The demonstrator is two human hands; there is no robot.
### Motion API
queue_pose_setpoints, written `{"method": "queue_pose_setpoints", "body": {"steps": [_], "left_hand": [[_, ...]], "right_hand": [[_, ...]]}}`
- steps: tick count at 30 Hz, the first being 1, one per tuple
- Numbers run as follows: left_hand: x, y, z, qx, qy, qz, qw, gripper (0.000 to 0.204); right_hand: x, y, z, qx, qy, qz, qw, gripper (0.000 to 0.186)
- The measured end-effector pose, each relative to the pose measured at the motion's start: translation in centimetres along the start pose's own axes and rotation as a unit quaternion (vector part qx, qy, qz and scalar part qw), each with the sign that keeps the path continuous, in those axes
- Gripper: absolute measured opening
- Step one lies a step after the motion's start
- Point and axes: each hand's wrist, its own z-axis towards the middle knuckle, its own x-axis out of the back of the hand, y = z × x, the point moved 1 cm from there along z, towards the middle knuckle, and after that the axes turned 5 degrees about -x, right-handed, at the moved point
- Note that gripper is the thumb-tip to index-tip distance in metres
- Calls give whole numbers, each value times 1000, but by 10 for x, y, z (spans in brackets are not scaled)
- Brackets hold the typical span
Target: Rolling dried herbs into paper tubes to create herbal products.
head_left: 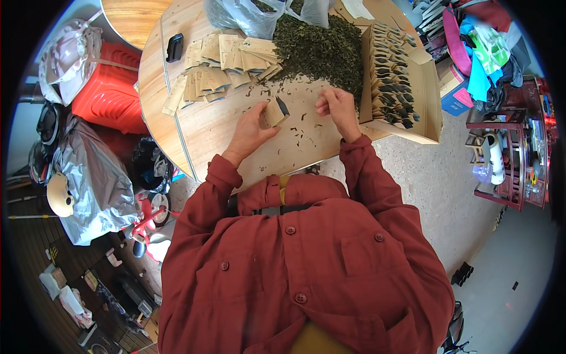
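My left hand [254,127] holds a small kraft paper packet [273,116] upright, its dark open top showing, just above the wooden table [218,138]. To its right, my right hand [336,109] has curled fingers pressed together over the tabletop; whether they hold anything I cannot make out. Just behind it lies a big heap of dried dark green leaves [312,44], with loose bits scattered between my hands. Flat kraft packets [209,82] are spread in loose stacks to the left of the heap. A long cardboard box [427,97] on the right holds rows of packets.
Clear plastic bags [236,15] of leaves sit at the back, a small black object [174,48] on the left. Red plastic stools [100,88] and bagged items stand left of the table; piled bags [471,65] and a wooden rack [513,165] stand to the right.
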Motion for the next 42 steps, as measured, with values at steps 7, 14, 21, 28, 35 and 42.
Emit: {"method": "queue_pose_setpoints", "body": {"steps": [7, 14, 21, 28, 35, 42], "left_hand": [[6, 4, 0, 20, -7, -19, 1000, 54], [8, 2, 6, 23, 7, -16, 1000, 54], [6, 0, 19, 12, -1, 20, 1000, 54], [5, 8, 27, -10, -10, 27, 1000, 53], [7, 19, 25, -14, -13, 48, 999, 52], [2, 17, 20, -38, -19, 87, 995, 53]], "right_hand": [[-1, -2, 46, 99, 144, -15, 985, 27], [1, 2, 37, 132, 116, 24, 984, 26], [1, -34, -13, 167, 40, 55, 984, 26], [0, -58, -51, 132, -73, 13, 989, 24], [-4, -61, -56, 113, -138, -65, 982, 23], [-24, -69, -51, 257, -160, -332, 893, 18]]}}
